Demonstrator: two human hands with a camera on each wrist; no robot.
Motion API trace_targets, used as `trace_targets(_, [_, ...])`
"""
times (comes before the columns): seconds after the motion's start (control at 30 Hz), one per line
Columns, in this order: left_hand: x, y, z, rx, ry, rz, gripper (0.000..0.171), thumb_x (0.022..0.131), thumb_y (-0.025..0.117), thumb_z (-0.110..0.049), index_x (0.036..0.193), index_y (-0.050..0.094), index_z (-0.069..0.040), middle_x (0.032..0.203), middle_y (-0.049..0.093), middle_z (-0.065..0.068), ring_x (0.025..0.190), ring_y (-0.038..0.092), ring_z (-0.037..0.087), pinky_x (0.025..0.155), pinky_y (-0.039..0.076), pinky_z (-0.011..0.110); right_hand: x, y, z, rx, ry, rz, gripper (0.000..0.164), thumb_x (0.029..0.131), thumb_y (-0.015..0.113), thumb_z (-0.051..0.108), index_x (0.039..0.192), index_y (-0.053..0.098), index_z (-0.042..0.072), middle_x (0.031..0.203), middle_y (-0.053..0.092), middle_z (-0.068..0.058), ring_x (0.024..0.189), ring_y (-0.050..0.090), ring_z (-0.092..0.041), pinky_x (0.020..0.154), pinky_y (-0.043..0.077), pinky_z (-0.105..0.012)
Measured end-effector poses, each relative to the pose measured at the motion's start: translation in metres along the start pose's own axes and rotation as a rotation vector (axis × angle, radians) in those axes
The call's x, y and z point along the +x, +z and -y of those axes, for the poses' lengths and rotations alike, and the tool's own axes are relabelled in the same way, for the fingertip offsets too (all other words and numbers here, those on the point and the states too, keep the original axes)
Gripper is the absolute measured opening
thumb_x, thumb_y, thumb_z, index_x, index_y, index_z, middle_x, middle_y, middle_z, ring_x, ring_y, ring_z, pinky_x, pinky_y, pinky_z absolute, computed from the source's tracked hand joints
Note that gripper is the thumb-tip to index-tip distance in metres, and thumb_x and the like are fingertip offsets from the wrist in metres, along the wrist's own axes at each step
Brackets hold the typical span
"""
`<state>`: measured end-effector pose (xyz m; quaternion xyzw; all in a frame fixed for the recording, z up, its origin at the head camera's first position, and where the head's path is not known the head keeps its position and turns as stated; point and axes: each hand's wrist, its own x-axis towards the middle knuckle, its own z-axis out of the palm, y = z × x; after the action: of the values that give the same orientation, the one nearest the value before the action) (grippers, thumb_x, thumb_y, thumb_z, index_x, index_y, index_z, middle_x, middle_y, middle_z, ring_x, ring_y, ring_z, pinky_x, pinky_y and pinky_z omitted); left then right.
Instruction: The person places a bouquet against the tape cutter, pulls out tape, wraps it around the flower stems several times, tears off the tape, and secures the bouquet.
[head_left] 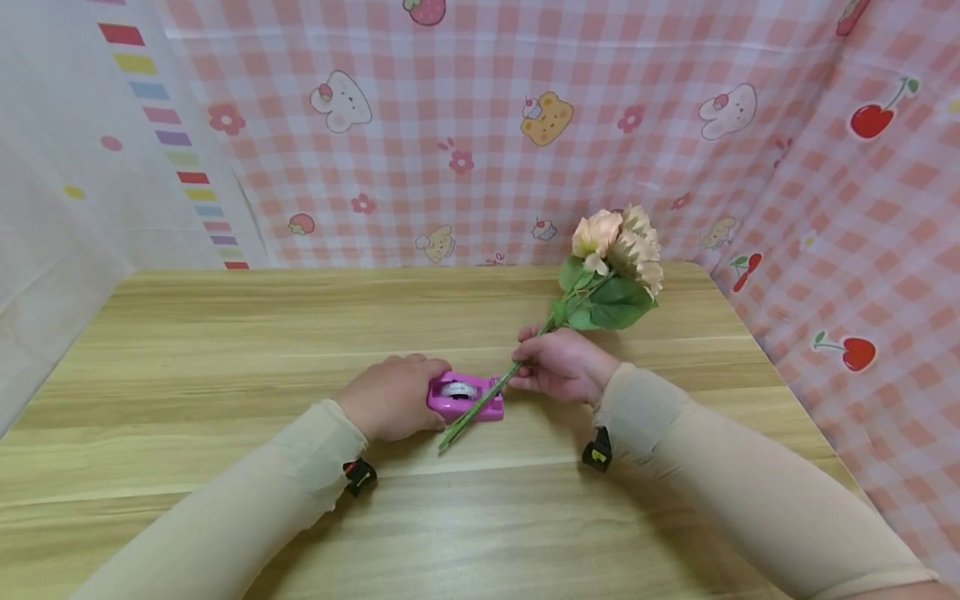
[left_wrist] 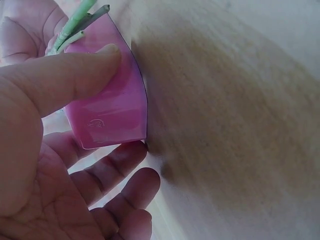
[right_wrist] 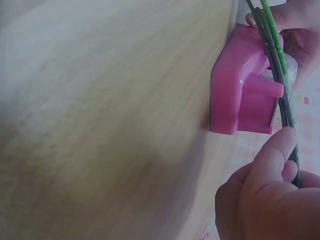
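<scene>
A pink tape dispenser (head_left: 491, 410) with a roll of tape (head_left: 457, 390) in it sits on the wooden table. My left hand (head_left: 393, 397) grips its left end, thumb (left_wrist: 85, 75) on the near side and fingers round the back. My right hand (head_left: 566, 364) pinches the stems (head_left: 480, 404) of a few artificial flowers (head_left: 611, 242), peach blooms with green leaves. The blooms point to the far right; the stem ends slant across the front of the dispenser. In the right wrist view the stems (right_wrist: 280, 65) pass close over its toothed cutting end; whether they touch cannot be told.
The wooden table (head_left: 225, 350) reaches back to a pink checked cloth (head_left: 450, 100) with cartoon prints. Another such cloth (head_left: 885, 250) hangs along the right side, and a white one (head_left: 60, 208) on the left. Each wrist wears a small black device.
</scene>
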<state>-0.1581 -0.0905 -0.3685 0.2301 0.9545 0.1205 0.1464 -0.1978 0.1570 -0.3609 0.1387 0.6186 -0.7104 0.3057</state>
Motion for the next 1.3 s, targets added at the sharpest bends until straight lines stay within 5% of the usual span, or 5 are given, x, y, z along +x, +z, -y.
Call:
trace_targets(0.4, [-0.001,-0.001,-0.001,-0.001,0.004,0.004,0.066,0.090,0.081,-0.038,0.148,0.057,-0.015,0.129,0.068,0.006,0.119,0.064,0.032,0.107,0.051,0.051,-0.007,-0.001,0.001,0.034,-0.008,0.048,0.025,0.104,0.044,-0.005,0.091,0.035,0.015,0.080,0.053,-0.004,0.076,0.056,-0.016,0.078,0.061,-0.027])
trace_targets(0.9, [0.000,-0.001,-0.001,-0.001,-0.007,0.009,0.065,0.091,0.081,-0.037,0.148,0.058,-0.015,0.128,0.069,0.006,0.118,0.064,0.031,0.107,0.051,0.051,0.000,-0.002,-0.007,0.001,0.020,-0.023,0.018,0.104,0.049,-0.002,0.089,0.046,0.008,0.081,0.060,-0.006,0.076,0.060,-0.016,0.074,0.059,-0.026])
trace_targets(1.1, [0.000,-0.002,-0.002,-0.003,-0.012,0.012,0.066,0.091,0.081,-0.036,0.149,0.057,-0.015,0.129,0.068,0.007,0.118,0.064,0.030,0.107,0.050,0.050,0.000,-0.003,-0.008,-0.028,0.044,-0.003,0.008,0.105,0.050,0.002,0.103,0.048,0.009,0.080,0.062,-0.005,0.076,0.062,-0.017,0.071,0.058,-0.027])
trace_targets(1.3, [0.000,-0.002,-0.002,-0.004,-0.017,0.017,0.066,0.091,0.081,-0.036,0.149,0.057,-0.015,0.128,0.068,0.006,0.119,0.064,0.031,0.107,0.051,0.050,-0.002,-0.002,-0.010,-0.042,0.019,0.012,0.024,0.105,0.050,0.000,0.126,0.043,0.007,0.083,0.063,-0.007,0.078,0.066,-0.018,0.076,0.062,-0.029])
